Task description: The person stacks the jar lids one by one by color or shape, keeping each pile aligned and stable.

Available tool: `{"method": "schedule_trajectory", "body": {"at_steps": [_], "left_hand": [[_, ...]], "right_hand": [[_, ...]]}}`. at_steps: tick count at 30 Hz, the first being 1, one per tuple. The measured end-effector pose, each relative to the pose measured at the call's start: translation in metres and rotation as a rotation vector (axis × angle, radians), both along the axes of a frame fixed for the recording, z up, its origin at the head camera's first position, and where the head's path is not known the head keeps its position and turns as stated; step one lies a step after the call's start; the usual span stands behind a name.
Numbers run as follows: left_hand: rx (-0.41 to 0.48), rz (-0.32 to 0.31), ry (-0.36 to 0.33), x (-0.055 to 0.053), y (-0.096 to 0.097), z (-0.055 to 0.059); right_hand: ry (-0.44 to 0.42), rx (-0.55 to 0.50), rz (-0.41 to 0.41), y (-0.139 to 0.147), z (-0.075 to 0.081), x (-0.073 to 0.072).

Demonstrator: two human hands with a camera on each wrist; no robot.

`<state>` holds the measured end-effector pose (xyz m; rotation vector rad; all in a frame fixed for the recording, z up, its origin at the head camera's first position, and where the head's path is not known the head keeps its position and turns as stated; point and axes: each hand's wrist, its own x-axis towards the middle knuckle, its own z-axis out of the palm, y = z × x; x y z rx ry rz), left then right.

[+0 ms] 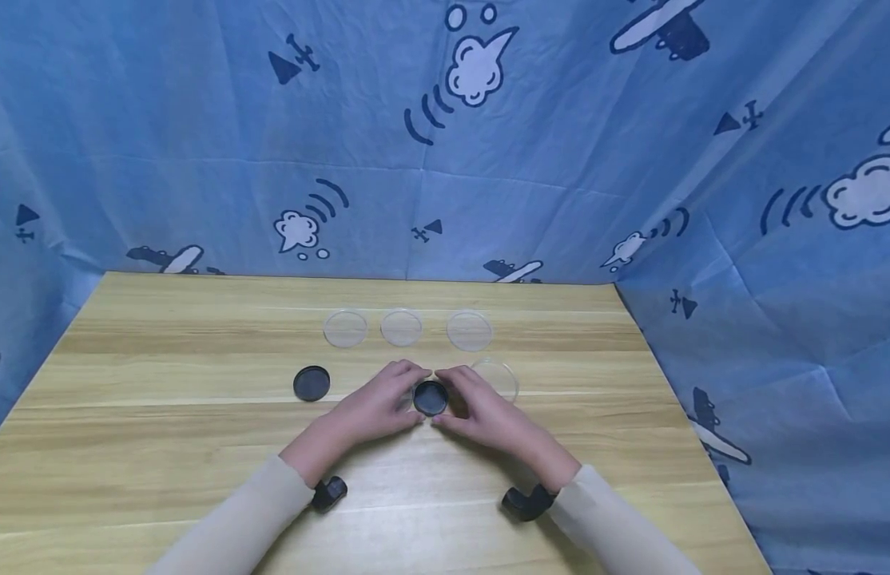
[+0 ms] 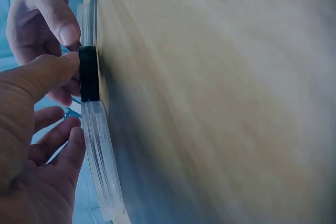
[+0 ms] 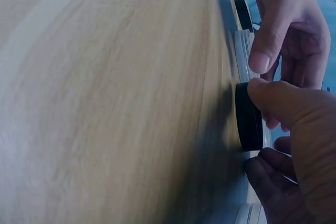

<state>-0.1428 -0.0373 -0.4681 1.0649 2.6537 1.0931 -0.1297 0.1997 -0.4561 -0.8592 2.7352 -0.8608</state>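
A small black round lid (image 1: pixel 431 398) with a raised rim sits between both hands near the middle of the table. From the left, my left hand (image 1: pixel 383 402) curves around it, with thumb and fingertips at its edge. My right hand (image 1: pixel 484 406) grips the same lid from the right, its thumb on the rim in the right wrist view. The two thumbs are close together at the near edge. Behind the left fingers, a clear round dish (image 1: pixel 407 397) is mostly hidden. Partly covered by the right hand is another clear dish (image 1: pixel 504 372).
Three clear round dishes form a row farther back: left (image 1: pixel 345 328), middle (image 1: pixel 401 327) and right (image 1: pixel 470 331). A second black lid (image 1: pixel 311 383) lies left of the left hand. Blue printed cloth (image 1: pixel 387 128) hangs behind and to the right of the wooden table (image 1: pixel 164 399).
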Motion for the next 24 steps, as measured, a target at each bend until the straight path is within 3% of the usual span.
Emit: {"method": "schedule_trajectory", "body": {"at_steps": [5, 12, 24], "left_hand": [[-0.036, 0.01, -0.016, 0.001, 0.004, 0.004], [-0.074, 0.011, 0.029, 0.003, 0.006, 0.006], [-0.135, 0.004, -0.018, 0.001, 0.009, 0.012]], "right_hand": [[0.018, 0.016, 0.001, -0.002, -0.003, -0.001], [0.025, 0.027, -0.004, -0.006, -0.002, -0.001], [0.036, 0.026, -0.004, -0.008, -0.003, -0.001]]}}
